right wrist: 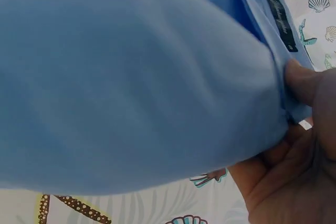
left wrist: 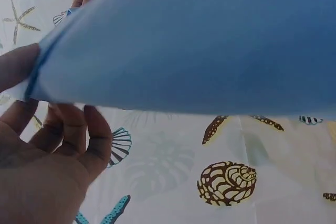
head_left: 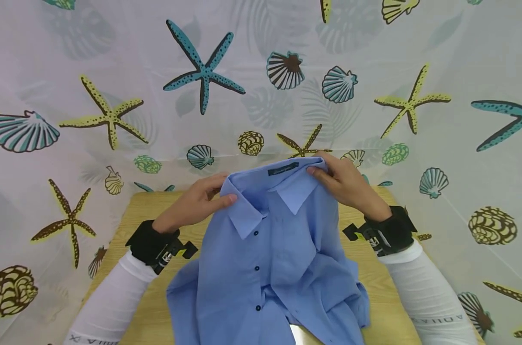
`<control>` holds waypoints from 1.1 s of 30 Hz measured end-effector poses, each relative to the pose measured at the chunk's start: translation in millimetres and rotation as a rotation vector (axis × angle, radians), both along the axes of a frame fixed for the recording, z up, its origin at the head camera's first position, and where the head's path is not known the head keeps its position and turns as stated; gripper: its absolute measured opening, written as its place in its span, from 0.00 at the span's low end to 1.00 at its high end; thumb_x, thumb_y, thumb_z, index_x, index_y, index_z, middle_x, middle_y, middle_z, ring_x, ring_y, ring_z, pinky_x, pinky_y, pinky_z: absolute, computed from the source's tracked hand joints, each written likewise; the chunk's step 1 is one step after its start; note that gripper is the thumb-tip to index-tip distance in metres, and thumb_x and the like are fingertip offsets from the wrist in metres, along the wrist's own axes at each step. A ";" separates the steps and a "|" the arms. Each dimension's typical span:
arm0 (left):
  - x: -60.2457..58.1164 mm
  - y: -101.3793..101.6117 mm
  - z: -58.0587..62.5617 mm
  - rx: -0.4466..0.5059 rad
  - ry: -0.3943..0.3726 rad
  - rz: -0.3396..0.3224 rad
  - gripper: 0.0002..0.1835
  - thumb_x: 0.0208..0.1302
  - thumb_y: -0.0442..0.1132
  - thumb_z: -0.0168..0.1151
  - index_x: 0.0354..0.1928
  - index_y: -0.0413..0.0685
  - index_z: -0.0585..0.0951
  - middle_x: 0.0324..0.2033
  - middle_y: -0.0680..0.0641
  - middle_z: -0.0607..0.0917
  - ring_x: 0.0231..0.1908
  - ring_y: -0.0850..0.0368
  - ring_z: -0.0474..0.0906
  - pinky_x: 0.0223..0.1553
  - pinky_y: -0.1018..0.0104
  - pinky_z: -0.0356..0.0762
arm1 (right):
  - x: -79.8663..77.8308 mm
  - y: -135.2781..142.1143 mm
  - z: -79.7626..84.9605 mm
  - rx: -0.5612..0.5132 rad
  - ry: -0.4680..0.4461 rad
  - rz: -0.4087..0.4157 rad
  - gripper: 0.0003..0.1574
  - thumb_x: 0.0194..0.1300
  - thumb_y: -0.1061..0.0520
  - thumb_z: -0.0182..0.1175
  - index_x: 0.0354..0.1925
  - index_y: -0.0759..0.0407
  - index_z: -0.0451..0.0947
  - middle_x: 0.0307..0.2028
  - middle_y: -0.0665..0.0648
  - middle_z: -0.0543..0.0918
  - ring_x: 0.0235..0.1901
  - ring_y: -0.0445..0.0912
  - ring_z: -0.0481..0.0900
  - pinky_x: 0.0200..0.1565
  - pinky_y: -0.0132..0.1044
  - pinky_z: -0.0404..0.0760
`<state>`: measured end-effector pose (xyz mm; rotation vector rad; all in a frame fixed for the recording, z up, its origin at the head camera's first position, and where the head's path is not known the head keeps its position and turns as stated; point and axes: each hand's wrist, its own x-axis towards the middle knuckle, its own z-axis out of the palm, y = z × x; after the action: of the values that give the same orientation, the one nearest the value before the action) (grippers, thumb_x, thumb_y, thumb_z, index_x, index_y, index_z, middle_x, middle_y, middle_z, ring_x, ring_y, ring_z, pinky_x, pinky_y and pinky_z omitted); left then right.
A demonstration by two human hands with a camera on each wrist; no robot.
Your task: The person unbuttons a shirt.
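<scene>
A light blue button-up shirt hangs by its collar between both hands, its front toward me and its lower part draped low over the table. My left hand pinches the collar's left side, thumb in front and fingers behind. On the other side, my right hand pinches the collar near the shoulder, thumb on the outside. A dark label shows inside the neck between them. Small dark buttons run down the front, which falls partly open. In the right wrist view the thumb presses beside the label.
Under the shirt is a wooden table. A white cloth printed with starfish and shells hangs behind and along both sides. A small bright white patch shows below the shirt at the near edge.
</scene>
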<state>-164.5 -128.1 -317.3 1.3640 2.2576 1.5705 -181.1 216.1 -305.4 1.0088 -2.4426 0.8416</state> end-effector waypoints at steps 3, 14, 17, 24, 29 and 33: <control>3.5 -0.4 9.8 0.003 -0.058 -0.005 0.22 0.67 0.32 0.50 0.63 0.42 0.64 0.52 0.43 0.72 0.49 0.52 0.71 0.51 0.52 0.69 | 0.8 2.1 6.5 0.011 -0.070 0.033 0.09 0.65 0.54 0.57 0.44 0.52 0.73 0.27 0.49 0.74 0.28 0.41 0.73 0.31 0.42 0.72; -18.4 -7.2 25.4 -0.064 0.130 0.144 0.05 0.63 0.37 0.59 0.40 0.51 0.76 0.29 0.51 0.78 0.29 0.59 0.75 0.29 0.62 0.72 | -0.1 9.0 23.1 -0.122 -0.038 -0.039 0.11 0.68 0.55 0.53 0.47 0.56 0.75 0.41 0.56 0.80 0.40 0.46 0.76 0.38 0.48 0.72; -32.9 -8.6 23.3 -0.082 0.246 0.229 0.02 0.63 0.42 0.59 0.34 0.54 0.78 0.24 0.53 0.75 0.26 0.62 0.72 0.27 0.64 0.70 | -5.7 8.1 26.0 -0.146 0.088 -0.097 0.12 0.69 0.53 0.52 0.43 0.59 0.75 0.34 0.59 0.80 0.34 0.47 0.76 0.34 0.47 0.71; -43.1 0.1 39.7 0.051 0.514 0.397 0.04 0.63 0.40 0.59 0.32 0.49 0.77 0.15 0.53 0.68 0.17 0.65 0.66 0.18 0.65 0.61 | -12.8 9.0 46.4 -0.050 0.406 -0.152 0.13 0.67 0.50 0.54 0.34 0.59 0.73 0.16 0.56 0.69 0.19 0.48 0.71 0.22 0.46 0.67; -26.2 -1.5 67.6 0.076 0.660 0.428 0.06 0.63 0.41 0.59 0.33 0.46 0.77 0.14 0.53 0.67 0.17 0.66 0.66 0.17 0.65 0.60 | 8.9 6.4 80.4 -0.034 0.511 -0.129 0.24 0.69 0.42 0.48 0.31 0.61 0.72 0.14 0.54 0.65 0.15 0.47 0.67 0.18 0.43 0.61; 4.0 -2.8 103.3 0.115 0.757 0.428 0.18 0.65 0.53 0.54 0.31 0.45 0.78 0.14 0.54 0.68 0.16 0.68 0.66 0.16 0.69 0.58 | 39.6 -0.3 113.1 -0.105 0.618 -0.104 0.33 0.68 0.37 0.45 0.23 0.63 0.69 0.13 0.52 0.60 0.12 0.45 0.61 0.16 0.41 0.56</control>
<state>-160.5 -131.0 -214.0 1.8377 3.1078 1.4588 -141.5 215.8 -192.3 0.9223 -1.8861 0.5147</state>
